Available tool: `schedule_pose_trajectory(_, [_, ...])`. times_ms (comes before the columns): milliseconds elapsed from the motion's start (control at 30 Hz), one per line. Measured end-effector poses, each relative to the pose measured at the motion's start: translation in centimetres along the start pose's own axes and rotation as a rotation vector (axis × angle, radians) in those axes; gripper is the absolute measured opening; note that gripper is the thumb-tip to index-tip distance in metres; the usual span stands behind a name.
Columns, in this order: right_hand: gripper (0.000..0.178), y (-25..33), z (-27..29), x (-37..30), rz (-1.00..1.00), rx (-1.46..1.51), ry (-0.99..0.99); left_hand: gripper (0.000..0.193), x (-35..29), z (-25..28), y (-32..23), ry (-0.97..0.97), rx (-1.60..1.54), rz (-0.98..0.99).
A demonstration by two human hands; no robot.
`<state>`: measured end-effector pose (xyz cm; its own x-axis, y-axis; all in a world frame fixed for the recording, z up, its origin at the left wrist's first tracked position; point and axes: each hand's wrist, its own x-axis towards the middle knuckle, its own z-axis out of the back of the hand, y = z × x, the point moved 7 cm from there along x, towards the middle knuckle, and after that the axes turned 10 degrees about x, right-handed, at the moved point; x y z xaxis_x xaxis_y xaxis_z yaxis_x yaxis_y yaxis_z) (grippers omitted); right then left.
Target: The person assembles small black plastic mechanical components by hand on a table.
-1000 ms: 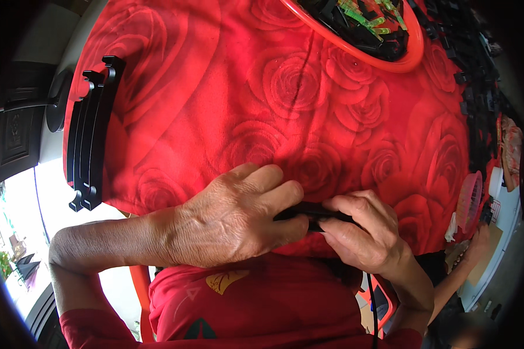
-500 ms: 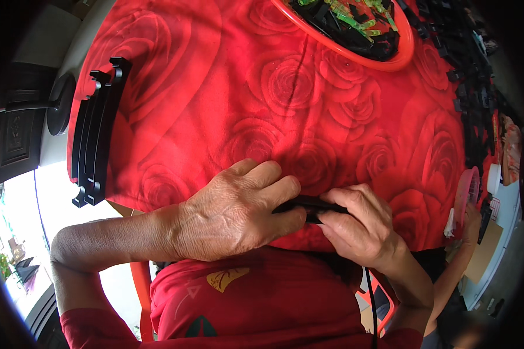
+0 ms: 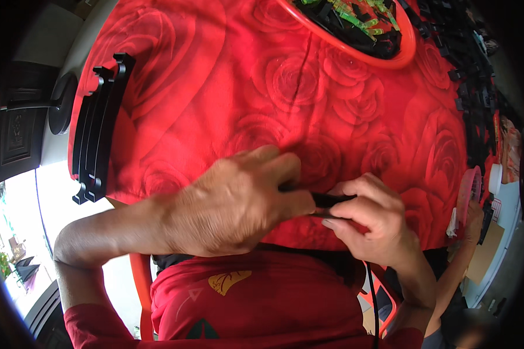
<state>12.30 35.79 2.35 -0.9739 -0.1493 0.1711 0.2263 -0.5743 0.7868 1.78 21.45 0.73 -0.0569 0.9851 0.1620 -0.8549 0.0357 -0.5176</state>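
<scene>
My left hand (image 3: 233,200) curls its fingers round one end of a narrow black piece (image 3: 326,200). At the other end, thumb and fingers of my right hand (image 3: 375,215) pinch it. The piece lies roughly level between the hands, close to my body, over the near edge of the red tablecloth. My fingers cover much of it, and the left ones are smeared by motion, so its exact kind cannot be made out. Off to the left, several long black bars with notched ends (image 3: 102,128) lie side by side on the cloth.
A round red tray (image 3: 404,49) of black and yellow-green small parts stands at the far right. Many black pieces (image 3: 474,99) are heaped along the right edge. Beside them is a pink basket (image 3: 467,189), with another person's hand (image 3: 474,216) at it.
My right hand has shifted slightly to the right, with its fingers lifted a little. More of the black piece shows by its fingertips. My left hand has turned slightly and stays on the piece.
</scene>
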Motion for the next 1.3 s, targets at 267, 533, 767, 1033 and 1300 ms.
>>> schedule_pose_trajectory(267, [0.049, -0.5, 0.4, 0.6, -0.276, 0.267, 0.086, 0.029, 0.3, -0.6, 2.7, 0.460, -0.834, 0.416])
schedule_pose_trajectory(533, [0.050, -0.9, 0.2, 0.3, -0.096, -0.051, 0.044, 0.029, 0.5, 2.0, 2.3, 0.038, -0.152, 0.294])
schedule_pose_trajectory(767, [0.059, -1.7, 0.1, 0.0, -0.107, -0.090, 0.042, 0.054, 0.2, 1.2, 2.1, 0.000, -0.102, 0.195])
schedule_pose_trajectory(1033, [0.059, -2.1, 0.1, -0.2, -0.118, -0.042, 0.004, 0.059, 0.1, 1.2, 2.1, 0.022, -0.120, 0.203])
schedule_pose_trajectory(1300, [0.060, -2.5, 0.2, -0.4, -0.121, -0.003, -0.035, 0.062, -0.1, 0.8, 2.2, 0.015, -0.086, 0.199])
